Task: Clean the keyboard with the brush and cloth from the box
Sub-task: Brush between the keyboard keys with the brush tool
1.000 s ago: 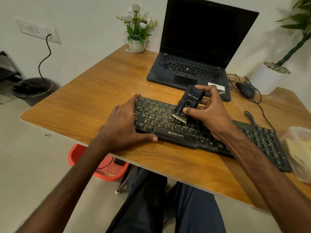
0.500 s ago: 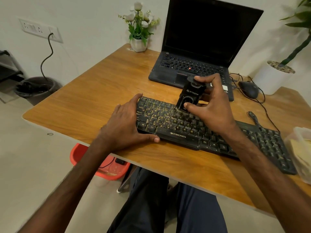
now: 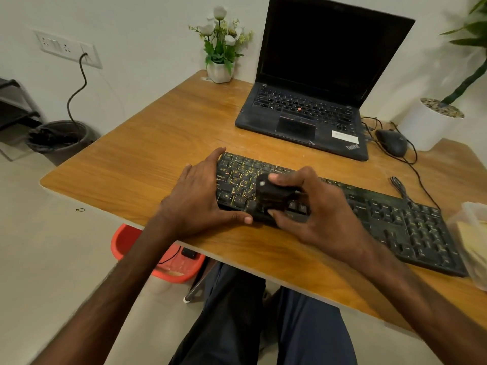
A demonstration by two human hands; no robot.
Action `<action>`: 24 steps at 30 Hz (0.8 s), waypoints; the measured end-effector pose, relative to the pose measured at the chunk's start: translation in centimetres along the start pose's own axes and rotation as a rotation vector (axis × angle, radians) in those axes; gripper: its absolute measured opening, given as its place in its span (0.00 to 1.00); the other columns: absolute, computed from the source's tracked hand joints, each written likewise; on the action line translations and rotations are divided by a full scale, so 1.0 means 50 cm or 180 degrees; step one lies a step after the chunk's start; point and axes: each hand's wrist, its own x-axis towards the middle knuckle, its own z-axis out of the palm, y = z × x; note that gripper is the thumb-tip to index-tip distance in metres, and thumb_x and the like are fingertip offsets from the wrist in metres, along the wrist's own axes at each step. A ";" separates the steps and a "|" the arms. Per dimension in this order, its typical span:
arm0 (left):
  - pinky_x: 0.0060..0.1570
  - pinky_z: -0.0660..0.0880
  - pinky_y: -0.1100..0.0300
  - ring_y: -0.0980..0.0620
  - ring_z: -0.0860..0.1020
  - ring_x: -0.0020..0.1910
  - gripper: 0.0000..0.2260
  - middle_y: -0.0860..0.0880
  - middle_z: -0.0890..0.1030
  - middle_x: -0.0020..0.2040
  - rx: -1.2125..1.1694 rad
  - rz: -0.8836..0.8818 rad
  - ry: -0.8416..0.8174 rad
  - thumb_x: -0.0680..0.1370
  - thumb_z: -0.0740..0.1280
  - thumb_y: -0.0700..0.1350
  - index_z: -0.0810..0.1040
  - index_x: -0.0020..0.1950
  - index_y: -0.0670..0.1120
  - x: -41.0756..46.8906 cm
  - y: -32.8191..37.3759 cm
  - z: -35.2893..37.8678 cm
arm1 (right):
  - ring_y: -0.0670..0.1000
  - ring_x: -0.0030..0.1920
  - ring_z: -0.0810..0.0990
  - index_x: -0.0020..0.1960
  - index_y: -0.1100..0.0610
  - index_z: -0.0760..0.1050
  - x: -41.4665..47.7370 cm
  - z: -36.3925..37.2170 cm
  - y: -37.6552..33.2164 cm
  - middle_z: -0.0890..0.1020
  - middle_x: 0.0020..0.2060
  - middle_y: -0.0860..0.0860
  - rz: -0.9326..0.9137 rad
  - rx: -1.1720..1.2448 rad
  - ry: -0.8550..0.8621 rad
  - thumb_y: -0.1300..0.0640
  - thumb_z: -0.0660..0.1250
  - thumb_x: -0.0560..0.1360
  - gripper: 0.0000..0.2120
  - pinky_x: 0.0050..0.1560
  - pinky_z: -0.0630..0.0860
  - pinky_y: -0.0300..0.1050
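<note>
Brushing stage here, cloth not out yet as far as I can tell. The keyboard lies across the near side of the table, in front of the laptop. The left hand is laid flat over its left end, fingers fairly straight and spread and the thumb running along the front edge, so it's pinning the board rather than grabbing it. The right hand has the brush pinched between thumb and fingertips. It's down over the bottom rows left of the middle, close beside the left thumb. The brush is blurry, so I can't tell if the bristles are actually on the keys, or which way it's tilted. My two cents on doing this bit well: hold the left hand down firmly so the board doesn't skate. Use short flicks along the gaps between rows instead of scrubbing across the key tops. Work in one direction, left to right, so the crumbs get pushed toward the part you haven't done. That whole right half, number pad included, looks like it's waiting for its turn. Go light, because bristles mashed flat just smear dust around. I'd also flick away from the laptop. The box sits at the far right edge with something yellowish in it, probably the cloth, in easy reach for the wipe afterwards.
</note>
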 end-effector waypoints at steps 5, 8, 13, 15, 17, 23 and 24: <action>0.76 0.56 0.41 0.48 0.60 0.76 0.65 0.45 0.62 0.78 -0.0021 -0.0017 -0.0028 0.56 0.68 0.79 0.44 0.81 0.48 0.001 0.003 -0.002 | 0.38 0.57 0.78 0.62 0.49 0.64 0.057 -0.039 0.048 0.73 0.58 0.38 0.0658 0.0435 0.0597 0.61 0.77 0.69 0.29 0.48 0.80 0.35; 0.76 0.56 0.41 0.48 0.60 0.76 0.65 0.45 0.61 0.79 -0.0029 -0.0031 -0.0061 0.56 0.66 0.80 0.44 0.81 0.48 0.001 0.004 -0.003 | 0.42 0.58 0.79 0.63 0.54 0.66 0.076 -0.042 0.092 0.75 0.58 0.41 0.0764 0.0205 0.0618 0.61 0.77 0.70 0.28 0.49 0.81 0.36; 0.76 0.56 0.41 0.49 0.60 0.76 0.64 0.46 0.62 0.79 0.0005 0.0008 -0.0032 0.57 0.68 0.79 0.43 0.81 0.49 0.004 -0.006 0.004 | 0.44 0.57 0.79 0.63 0.58 0.68 0.044 -0.011 0.058 0.78 0.60 0.50 0.0402 -0.0160 0.0282 0.58 0.74 0.72 0.24 0.51 0.81 0.36; 0.76 0.57 0.41 0.48 0.61 0.76 0.64 0.46 0.63 0.78 0.0029 0.0050 0.0006 0.57 0.67 0.80 0.44 0.81 0.49 0.005 -0.009 0.007 | 0.38 0.55 0.79 0.61 0.53 0.67 0.024 -0.003 0.020 0.75 0.57 0.40 0.0443 0.0266 0.0236 0.59 0.76 0.70 0.25 0.47 0.80 0.32; 0.76 0.57 0.41 0.48 0.62 0.76 0.64 0.46 0.64 0.78 0.0046 0.0065 0.0020 0.57 0.66 0.80 0.44 0.81 0.49 0.005 -0.009 0.007 | 0.39 0.56 0.79 0.60 0.49 0.66 0.017 -0.004 -0.005 0.75 0.56 0.38 0.0545 0.0601 0.0196 0.60 0.77 0.69 0.27 0.45 0.79 0.32; 0.77 0.56 0.42 0.48 0.60 0.76 0.64 0.46 0.62 0.78 -0.0036 -0.0007 -0.0007 0.58 0.69 0.78 0.44 0.81 0.48 0.000 0.001 -0.002 | 0.47 0.51 0.84 0.60 0.50 0.65 0.064 -0.035 0.037 0.77 0.55 0.48 0.1529 0.1467 0.0508 0.66 0.75 0.70 0.27 0.43 0.84 0.55; 0.77 0.56 0.42 0.49 0.60 0.76 0.64 0.46 0.62 0.78 -0.0048 -0.0023 -0.0005 0.58 0.70 0.76 0.44 0.81 0.48 -0.001 0.004 -0.002 | 0.51 0.50 0.85 0.61 0.51 0.65 0.067 -0.036 0.047 0.78 0.56 0.51 0.1685 0.1687 0.0539 0.67 0.75 0.70 0.27 0.42 0.83 0.59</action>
